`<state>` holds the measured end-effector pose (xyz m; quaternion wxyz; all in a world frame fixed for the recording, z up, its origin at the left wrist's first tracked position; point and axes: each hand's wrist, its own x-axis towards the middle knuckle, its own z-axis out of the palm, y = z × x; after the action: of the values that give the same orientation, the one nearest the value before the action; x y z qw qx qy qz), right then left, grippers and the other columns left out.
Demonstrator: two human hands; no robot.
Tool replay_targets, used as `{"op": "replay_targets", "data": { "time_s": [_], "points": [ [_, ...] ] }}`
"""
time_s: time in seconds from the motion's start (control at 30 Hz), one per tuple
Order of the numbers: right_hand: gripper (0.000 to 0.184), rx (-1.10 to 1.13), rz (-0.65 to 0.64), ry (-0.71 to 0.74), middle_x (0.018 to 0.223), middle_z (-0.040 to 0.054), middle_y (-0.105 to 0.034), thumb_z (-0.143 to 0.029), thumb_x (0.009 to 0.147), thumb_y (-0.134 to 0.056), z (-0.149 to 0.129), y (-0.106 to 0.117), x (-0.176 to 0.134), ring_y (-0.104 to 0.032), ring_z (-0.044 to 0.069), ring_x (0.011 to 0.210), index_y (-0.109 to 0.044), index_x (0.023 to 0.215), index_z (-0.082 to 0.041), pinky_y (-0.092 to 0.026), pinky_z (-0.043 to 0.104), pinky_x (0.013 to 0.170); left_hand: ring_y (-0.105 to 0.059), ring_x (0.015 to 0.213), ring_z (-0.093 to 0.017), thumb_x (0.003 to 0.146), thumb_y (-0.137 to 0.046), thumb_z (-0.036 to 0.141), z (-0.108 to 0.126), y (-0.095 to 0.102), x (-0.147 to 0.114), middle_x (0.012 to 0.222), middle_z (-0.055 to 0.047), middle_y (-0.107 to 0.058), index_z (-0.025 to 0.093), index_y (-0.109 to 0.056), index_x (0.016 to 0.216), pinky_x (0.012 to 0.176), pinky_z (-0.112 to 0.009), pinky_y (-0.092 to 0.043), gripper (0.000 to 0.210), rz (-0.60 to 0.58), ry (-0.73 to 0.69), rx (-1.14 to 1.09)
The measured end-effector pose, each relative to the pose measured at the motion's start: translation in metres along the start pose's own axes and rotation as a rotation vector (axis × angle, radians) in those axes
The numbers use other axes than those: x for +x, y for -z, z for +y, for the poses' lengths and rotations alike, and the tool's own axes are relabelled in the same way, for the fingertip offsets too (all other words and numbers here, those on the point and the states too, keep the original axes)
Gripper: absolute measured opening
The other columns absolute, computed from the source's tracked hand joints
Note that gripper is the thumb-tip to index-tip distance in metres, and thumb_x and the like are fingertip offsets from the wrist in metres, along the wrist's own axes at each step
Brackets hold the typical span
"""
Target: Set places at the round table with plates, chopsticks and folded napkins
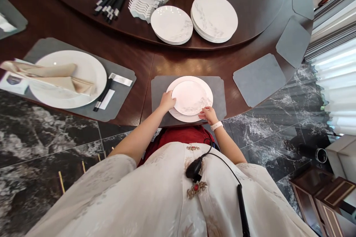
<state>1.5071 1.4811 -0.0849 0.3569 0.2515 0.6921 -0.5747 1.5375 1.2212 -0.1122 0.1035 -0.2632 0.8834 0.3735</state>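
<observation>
In front of me a small white plate (189,98) with a grey marbled pattern lies over a larger white plate (182,117), which rests on a grey placemat (219,92). My left hand (167,102) grips the small plate's left rim, thumb on top. On the lower right, my right hand (208,114), a pale band at the wrist, has its fingers closed at the same plate's rim. Whether the small plate touches the larger one I cannot tell.
A raised round board (258,14) carries small plates (171,24), large plates (214,16), white wavy rests (141,8) and black chopsticks (112,2). To the left is a place setting with a plate (94,64) and beige napkin (59,76). Another placemat (258,79) lies right.
</observation>
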Motion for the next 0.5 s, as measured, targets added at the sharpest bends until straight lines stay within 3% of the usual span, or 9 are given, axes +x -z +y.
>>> {"op": "replay_targets", "data": {
  "time_s": [0.17,0.3,0.4,0.5],
  "points": [
    [0.023,-0.092,0.019,0.011,0.069,0.0007,-0.066,-0.023,0.089,-0.067,-0.002,0.001,-0.005,-0.068,0.018,0.055,-0.054,0.108,-0.019,-0.06,0.03,0.056,-0.057,0.119,-0.038,0.082,-0.065,0.029,0.002,0.004,-0.006,0.113,-0.02,-0.062,0.012,-0.062,0.127,0.104,-0.047,-0.048,0.048,-0.018,-0.03,0.085],
    [0.014,-0.245,0.06,0.061,0.066,0.0016,-0.066,-0.026,0.088,-0.071,-0.021,0.015,-0.007,-0.063,0.015,0.049,-0.061,0.092,-0.017,-0.057,0.027,0.052,-0.063,0.11,-0.035,0.081,-0.068,0.032,0.007,0.014,-0.003,0.109,-0.019,-0.063,0.013,-0.068,0.115,0.098,-0.043,-0.052,0.039,-0.012,-0.071,0.124],
    [0.014,-0.261,0.072,0.177,0.072,0.0037,-0.068,-0.027,0.089,-0.071,-0.058,0.035,-0.001,-0.063,0.013,0.052,-0.062,0.086,-0.017,-0.054,0.024,0.049,-0.067,0.095,-0.028,0.078,-0.075,0.033,0.021,0.029,0.013,0.092,-0.01,-0.066,0.018,-0.068,0.116,0.086,-0.036,-0.055,0.041,-0.025,-0.048,-0.059],
    [0.019,-0.168,0.0,0.291,0.08,0.0044,-0.071,-0.033,0.092,-0.07,-0.119,0.053,0.018,-0.067,0.013,0.058,-0.062,0.091,-0.016,-0.055,0.022,0.05,-0.066,0.074,-0.019,0.078,-0.078,0.032,0.047,0.05,0.045,0.091,-0.006,-0.066,0.02,-0.059,0.133,0.069,-0.029,-0.054,0.059,0.031,0.097,-0.457]
  ]
}}
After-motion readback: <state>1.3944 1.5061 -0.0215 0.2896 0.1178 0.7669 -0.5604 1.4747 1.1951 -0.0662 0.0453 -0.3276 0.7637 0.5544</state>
